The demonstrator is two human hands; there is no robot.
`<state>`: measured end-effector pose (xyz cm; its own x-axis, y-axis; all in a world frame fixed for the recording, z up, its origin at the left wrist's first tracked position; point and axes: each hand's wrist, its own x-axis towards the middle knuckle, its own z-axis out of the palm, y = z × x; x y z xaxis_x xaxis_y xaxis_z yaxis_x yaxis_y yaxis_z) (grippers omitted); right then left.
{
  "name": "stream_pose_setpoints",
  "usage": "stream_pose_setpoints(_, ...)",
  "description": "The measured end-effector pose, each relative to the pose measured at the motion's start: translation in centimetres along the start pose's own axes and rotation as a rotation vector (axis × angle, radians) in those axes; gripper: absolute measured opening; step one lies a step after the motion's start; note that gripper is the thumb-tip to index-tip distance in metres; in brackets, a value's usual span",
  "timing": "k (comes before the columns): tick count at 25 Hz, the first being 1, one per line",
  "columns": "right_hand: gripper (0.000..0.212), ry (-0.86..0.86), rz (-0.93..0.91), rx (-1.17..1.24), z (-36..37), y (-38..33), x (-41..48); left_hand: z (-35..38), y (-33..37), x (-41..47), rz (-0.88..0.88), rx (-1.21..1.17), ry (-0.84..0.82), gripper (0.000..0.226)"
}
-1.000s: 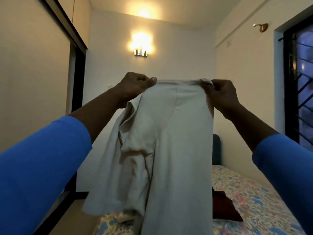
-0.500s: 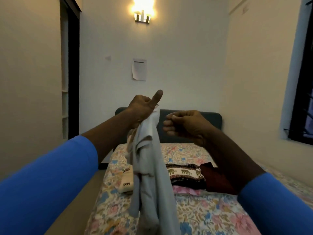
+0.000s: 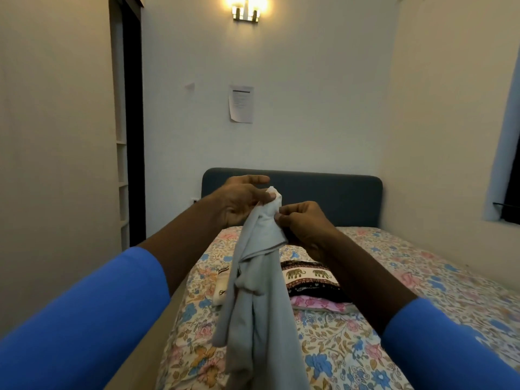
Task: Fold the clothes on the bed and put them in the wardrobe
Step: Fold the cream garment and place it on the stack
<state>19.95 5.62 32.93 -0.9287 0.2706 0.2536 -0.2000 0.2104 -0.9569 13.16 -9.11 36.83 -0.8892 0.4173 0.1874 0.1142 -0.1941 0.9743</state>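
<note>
A pale grey garment [image 3: 257, 299] hangs bunched lengthwise in front of me, above the bed [image 3: 394, 291] with its floral sheet. My left hand [image 3: 239, 202] pinches the garment's top end between thumb and fingers, with the forefinger stretched out. My right hand [image 3: 305, 226] grips the same bunched cloth just below and to the right. On the bed behind lies a stack of folded clothes: an elephant-print piece [image 3: 309, 275] on top, dark cloth under it, and a pink piece [image 3: 318, 301] at the bottom. A small cream cloth [image 3: 221, 288] lies to the stack's left.
The wardrobe [image 3: 56, 136] fills the left side; its open section with shelves [image 3: 122, 164] shows past the door edge. A dark blue headboard [image 3: 323, 190] stands at the wall. A window [image 3: 512, 164] is at the right, a paper and a lit wall lamp on the far wall.
One second ago both hands held the garment spread wide and high. They came together and lowered; my right hand let go, then took hold of the bunched cloth again.
</note>
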Motion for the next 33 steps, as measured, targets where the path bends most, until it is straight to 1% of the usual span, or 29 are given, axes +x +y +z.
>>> stream_pose_setpoints(3,0.018,0.139,-0.073,-0.218,-0.3,2.0,0.2,-0.5,-2.0,-0.3,0.071,0.088,0.066,0.036)
stream_pose_setpoints(5,0.018,0.247,-0.163,-0.372,-1.3,2.7,-0.2,-1.8,-3.2,-0.1,0.073,0.104,0.121,0.027)
stream_pose_setpoints(7,0.018,0.340,-0.175,-0.448,-3.4,3.6,-0.1,-3.5,-3.9,0.1,0.062,0.133,0.171,0.019)
stream_pose_setpoints(9,0.015,0.431,-0.057,-0.369,-6.0,4.7,0.0,-5.0,-4.4,0.3,0.082,0.236,0.203,0.016)
stream_pose_setpoints(10,0.012,0.473,0.040,-0.266,-7.5,5.0,-0.1,-5.9,-4.6,0.3,0.122,0.330,0.198,0.018)
stream_pose_setpoints(12,0.010,0.591,0.175,-0.006,-10.5,5.3,0.1,-8.2,-4.7,0.5,0.287,0.643,0.189,0.022)
stream_pose_setpoints(14,0.011,0.752,0.169,0.132,-14.1,5.3,-0.1,-10.1,-4.1,0.8,0.459,1.055,0.176,0.022)
stream_pose_setpoints(15,0.017,0.800,0.168,0.173,-15.6,5.4,-0.2,-10.5,-4.0,1.1,0.513,1.194,0.171,0.022)
stream_pose_setpoints(16,0.029,0.805,0.178,0.180,-16.8,5.7,-0.3,-10.7,-4.0,1.3,0.557,1.271,0.169,0.022)
stream_pose_setpoints(17,0.044,0.765,0.210,0.204,-17.5,6.6,-0.5,-10.5,-4.4,1.6,0.579,1.299,0.175,0.022)
stream_pose_setpoints(18,0.055,0.667,0.241,0.222,-17.9,8.2,-1.0,-10.1,-5.3,1.5,0.587,1.290,0.191,0.020)
stream_pose_setpoints(19,0.058,0.555,0.277,0.169,-17.7,9.6,-1.7,-9.9,-6.4,1.6,0.571,1.266,0.202,0.018)
stream_pose_setpoints(20,0.055,0.420,0.316,0.026,-17.2,11.4,-2.4,-9.6,-8.0,1.5,0.545,1.247,0.181,0.017)
stream_pose_setpoints(21,0.050,0.305,0.364,-0.201,-16.4,13.3,-3.0,-9.4,-10.1,1.3,0.494,1.228,0.137,0.016)
stream_pose_setpoints(22,0.046,0.176,0.373,-0.402,-15.5,15.5,-3.8,-9.1,-12.5,1.0,0.426,1.215,0.087,0.014)
stream_pose_setpoints(23,0.042,0.056,0.368,-0.505,-14.2,17.6,-4.5,-8.8,-14.7,0.5,0.356,1.202,0.046,0.011)
stream_pose_setpoints(24,0.041,-0.037,0.375,-0.539,-12.8,19.8,-5.2,-8.5,-17.2,0.2,0.303,1.192,0.019,0.009)
stream_pose_setpoints(25,0.046,-0.094,0.416,-0.559,-11.6,22.3,-5.8,-8.1,-19.6,-0.2,0.266,1.202,0.007,0.009)
stream_pose_setpoints(26,0.059,-0.136,0.472,-0.616,-10.4,24.7,-6.2,-7.9,-21.8,-0.7,0.233,1.245,0.014,0.011)
stream_pose_setpoints(28,0.090,-0.199,0.602,-0.830,-9.1,29.5,-7.4,-7.9,-25.1,-1.5,0.151,1.426,0.071,0.019)
stream_pose_setpoints(29,0.097,-0.195,0.645,-0.959,-9.2,31.3,-7.8,-8.1,-26.3,-1.8,0.084,1.534,0.095,0.023)
stream_pose_setpoints(30,0.097,-0.181,0.664,-1.066,-9.7,33.1,-8.2,-8.2,-27.6,-2.0,-0.014,1.639,0.093,0.027)
stream_pose_setpoints(31,0.091,-0.170,0.667,-1.152,-10.3,33.8,-8.4,-8.3,-28.4,-2.3,-0.108,1.747,0.082,0.031)
stream_pose_setpoints(32,0.079,-0.165,0.654,-1.203,-10.9,34.5,-8.2,-8.1,-29.5,-2.4,-0.183,1.856,0.047,0.036)
stream_pose_setpoints(33,0.062,-0.166,0.622,-1.188,-11.4,34.7,-7.8,-7.5,-30.4,-2.5,-0.212,1.947,-0.008,0.043)
